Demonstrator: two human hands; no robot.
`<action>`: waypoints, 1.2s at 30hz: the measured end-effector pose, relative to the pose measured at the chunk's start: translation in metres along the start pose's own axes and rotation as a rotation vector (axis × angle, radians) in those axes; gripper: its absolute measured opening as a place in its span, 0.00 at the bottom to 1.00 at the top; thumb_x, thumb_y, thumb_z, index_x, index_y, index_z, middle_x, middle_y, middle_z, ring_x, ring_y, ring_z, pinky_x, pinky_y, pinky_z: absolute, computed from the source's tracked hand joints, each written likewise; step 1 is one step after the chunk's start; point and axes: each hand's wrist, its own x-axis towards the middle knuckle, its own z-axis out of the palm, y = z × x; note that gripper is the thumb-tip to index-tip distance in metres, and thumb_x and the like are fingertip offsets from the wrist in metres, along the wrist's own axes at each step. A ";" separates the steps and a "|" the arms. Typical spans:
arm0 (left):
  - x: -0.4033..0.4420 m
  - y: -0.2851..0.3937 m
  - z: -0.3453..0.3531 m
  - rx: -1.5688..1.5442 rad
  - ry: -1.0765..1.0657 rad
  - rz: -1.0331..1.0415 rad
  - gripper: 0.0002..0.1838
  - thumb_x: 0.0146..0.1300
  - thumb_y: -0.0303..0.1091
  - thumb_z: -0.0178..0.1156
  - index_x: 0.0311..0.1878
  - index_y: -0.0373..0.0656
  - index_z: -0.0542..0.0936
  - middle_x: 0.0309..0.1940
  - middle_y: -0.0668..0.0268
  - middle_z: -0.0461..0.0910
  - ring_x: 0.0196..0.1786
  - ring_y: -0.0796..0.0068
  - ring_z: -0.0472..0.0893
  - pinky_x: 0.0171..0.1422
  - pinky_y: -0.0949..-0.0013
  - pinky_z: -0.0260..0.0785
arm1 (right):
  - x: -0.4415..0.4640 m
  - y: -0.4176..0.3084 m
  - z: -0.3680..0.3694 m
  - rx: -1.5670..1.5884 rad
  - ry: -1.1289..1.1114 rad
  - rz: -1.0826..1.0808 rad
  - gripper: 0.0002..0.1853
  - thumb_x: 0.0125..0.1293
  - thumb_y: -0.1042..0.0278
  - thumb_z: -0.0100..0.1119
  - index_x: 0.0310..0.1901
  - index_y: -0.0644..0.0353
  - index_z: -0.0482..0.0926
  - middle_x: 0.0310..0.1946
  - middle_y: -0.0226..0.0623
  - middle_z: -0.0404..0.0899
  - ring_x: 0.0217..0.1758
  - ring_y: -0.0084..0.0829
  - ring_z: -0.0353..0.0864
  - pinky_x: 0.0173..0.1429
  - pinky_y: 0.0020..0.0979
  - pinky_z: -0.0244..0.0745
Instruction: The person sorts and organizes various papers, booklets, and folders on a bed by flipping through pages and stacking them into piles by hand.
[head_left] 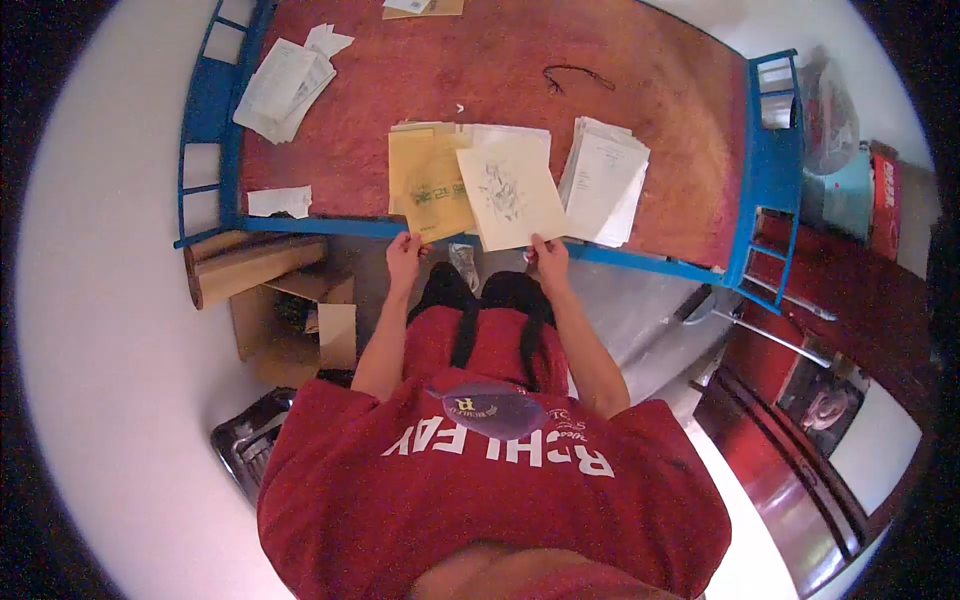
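Note:
My left hand [404, 262] is closed on the lower edge of a yellow-brown printed booklet [432, 190], which has green lettering on its cover. My right hand [547, 262] pinches the bottom edge of a cream sheet [512, 195] with a dark drawing on it. The sheet overlaps the booklet's right side, and both lie tilted over the front of the bed. Behind them, partly covered, is a stack of white papers [520, 136]. Close by on the right rests another stack of white printed papers [605, 185].
A blue metal bed frame [590, 255] surrounds the reddish surface [690, 150]. Loose papers [285, 90], a torn white sheet [280, 202] and a dark cord [580, 72] lie on it. Below left stands an open cardboard box [337, 335]; red glossy furniture [780, 440] is at right.

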 end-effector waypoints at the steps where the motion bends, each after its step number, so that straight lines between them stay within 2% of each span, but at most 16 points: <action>1: 0.001 -0.006 -0.014 0.018 -0.005 -0.043 0.09 0.63 0.33 0.50 0.31 0.37 0.73 0.20 0.66 0.76 0.21 0.85 0.71 0.26 0.80 0.63 | -0.006 0.011 0.006 0.007 0.009 0.001 0.09 0.60 0.65 0.55 0.33 0.62 0.73 0.20 0.29 0.73 0.20 0.19 0.69 0.24 0.21 0.64; 5: 0.006 -0.033 -0.056 -0.005 -0.010 0.002 0.09 0.63 0.33 0.50 0.30 0.37 0.72 0.21 0.66 0.76 0.21 0.85 0.71 0.26 0.80 0.63 | 0.018 0.092 0.001 -0.265 0.103 -0.120 0.08 0.60 0.66 0.55 0.33 0.63 0.73 0.20 0.28 0.72 0.20 0.18 0.68 0.25 0.21 0.63; 7: 0.007 -0.034 -0.073 0.015 -0.026 0.032 0.10 0.63 0.33 0.50 0.30 0.37 0.72 0.21 0.66 0.76 0.22 0.84 0.72 0.26 0.80 0.63 | 0.012 0.100 0.009 -0.401 0.141 -0.169 0.08 0.60 0.66 0.55 0.34 0.63 0.73 0.20 0.28 0.72 0.20 0.18 0.68 0.25 0.21 0.63; 9: 0.014 -0.044 -0.087 0.004 -0.006 0.007 0.10 0.63 0.33 0.50 0.30 0.37 0.72 0.21 0.66 0.76 0.22 0.84 0.72 0.26 0.80 0.63 | -0.014 0.055 0.037 -0.133 0.080 -0.132 0.08 0.59 0.67 0.55 0.33 0.63 0.73 0.20 0.29 0.72 0.20 0.18 0.68 0.25 0.21 0.64; 12: 0.018 -0.056 -0.104 0.017 0.011 -0.008 0.09 0.63 0.33 0.50 0.31 0.37 0.72 0.21 0.66 0.76 0.22 0.84 0.72 0.27 0.80 0.63 | 0.002 0.066 0.044 -0.221 0.150 -0.285 0.08 0.60 0.66 0.55 0.32 0.63 0.73 0.19 0.29 0.72 0.19 0.18 0.68 0.24 0.21 0.64; 15: 0.013 -0.045 -0.110 0.049 0.002 0.041 0.09 0.63 0.33 0.50 0.31 0.37 0.72 0.21 0.66 0.76 0.23 0.84 0.72 0.27 0.80 0.63 | -0.004 0.044 0.058 -0.048 0.143 -0.285 0.08 0.60 0.66 0.55 0.31 0.63 0.73 0.19 0.29 0.72 0.19 0.18 0.68 0.22 0.21 0.63; 20: 0.013 -0.039 -0.105 -0.033 -0.013 0.036 0.08 0.62 0.32 0.50 0.32 0.37 0.72 0.22 0.65 0.76 0.23 0.82 0.73 0.28 0.80 0.64 | 0.036 0.078 0.052 -0.137 0.263 -0.340 0.10 0.59 0.65 0.55 0.31 0.64 0.73 0.20 0.32 0.74 0.17 0.21 0.70 0.21 0.21 0.64; 22: 0.011 -0.032 -0.102 -0.111 -0.039 -0.048 0.08 0.62 0.32 0.50 0.32 0.36 0.73 0.22 0.65 0.76 0.23 0.82 0.73 0.28 0.80 0.64 | 0.028 0.070 0.055 -0.055 0.259 0.038 0.12 0.58 0.62 0.57 0.34 0.65 0.73 0.22 0.36 0.76 0.18 0.23 0.72 0.21 0.21 0.66; 26: 0.016 -0.034 -0.099 -0.074 -0.059 -0.001 0.07 0.62 0.31 0.50 0.33 0.36 0.73 0.22 0.65 0.77 0.22 0.82 0.73 0.27 0.80 0.64 | 0.040 0.100 0.045 -0.120 0.251 0.145 0.16 0.58 0.59 0.57 0.37 0.65 0.73 0.27 0.39 0.78 0.22 0.26 0.76 0.22 0.22 0.68; 28: 0.017 -0.039 -0.097 -0.084 -0.063 -0.005 0.07 0.62 0.30 0.50 0.34 0.36 0.74 0.21 0.65 0.77 0.22 0.82 0.73 0.26 0.80 0.64 | 0.054 0.124 0.041 -0.245 0.052 0.005 0.17 0.59 0.58 0.54 0.39 0.65 0.73 0.30 0.40 0.78 0.25 0.28 0.78 0.25 0.23 0.70; 29: 0.017 -0.040 -0.096 -0.089 -0.063 -0.002 0.07 0.62 0.30 0.50 0.34 0.36 0.74 0.21 0.65 0.77 0.22 0.82 0.73 0.26 0.80 0.64 | 0.058 0.133 0.040 -0.248 0.052 0.001 0.17 0.59 0.58 0.54 0.39 0.65 0.73 0.30 0.40 0.78 0.25 0.28 0.78 0.25 0.23 0.70; 30: 0.017 -0.040 -0.095 -0.103 -0.077 0.008 0.07 0.62 0.30 0.50 0.33 0.36 0.74 0.21 0.65 0.77 0.21 0.83 0.72 0.26 0.80 0.64 | 0.060 0.141 0.044 -0.395 -0.173 -0.383 0.17 0.60 0.57 0.53 0.39 0.65 0.73 0.31 0.40 0.78 0.26 0.29 0.78 0.26 0.23 0.71; 32: 0.017 -0.043 -0.092 -0.124 -0.084 0.019 0.07 0.62 0.30 0.50 0.33 0.36 0.74 0.21 0.65 0.77 0.21 0.83 0.72 0.26 0.80 0.64 | 0.046 0.124 0.065 -0.539 -0.410 -0.769 0.17 0.61 0.57 0.51 0.39 0.66 0.72 0.32 0.41 0.78 0.27 0.29 0.78 0.28 0.23 0.72; 34: 0.018 -0.046 -0.091 -0.081 -0.105 0.003 0.08 0.62 0.31 0.50 0.32 0.37 0.74 0.21 0.65 0.77 0.21 0.84 0.72 0.25 0.81 0.63 | 0.001 0.058 0.102 -0.161 -0.329 0.185 0.16 0.63 0.59 0.49 0.39 0.66 0.73 0.30 0.40 0.78 0.27 0.27 0.78 0.29 0.23 0.71; 35: 0.016 -0.044 -0.092 -0.086 -0.095 0.001 0.08 0.62 0.31 0.50 0.32 0.37 0.74 0.21 0.65 0.77 0.21 0.84 0.72 0.25 0.81 0.63 | 0.008 0.067 0.102 -0.168 -0.336 0.188 0.16 0.63 0.59 0.49 0.39 0.66 0.73 0.30 0.40 0.78 0.27 0.27 0.78 0.29 0.23 0.71; 36: 0.014 -0.038 -0.090 -0.076 -0.105 0.032 0.09 0.62 0.32 0.50 0.32 0.37 0.74 0.21 0.65 0.77 0.21 0.84 0.72 0.26 0.81 0.63 | 0.022 0.084 0.100 -0.332 -0.334 -0.010 0.15 0.63 0.60 0.49 0.39 0.66 0.73 0.29 0.39 0.78 0.26 0.26 0.78 0.29 0.23 0.71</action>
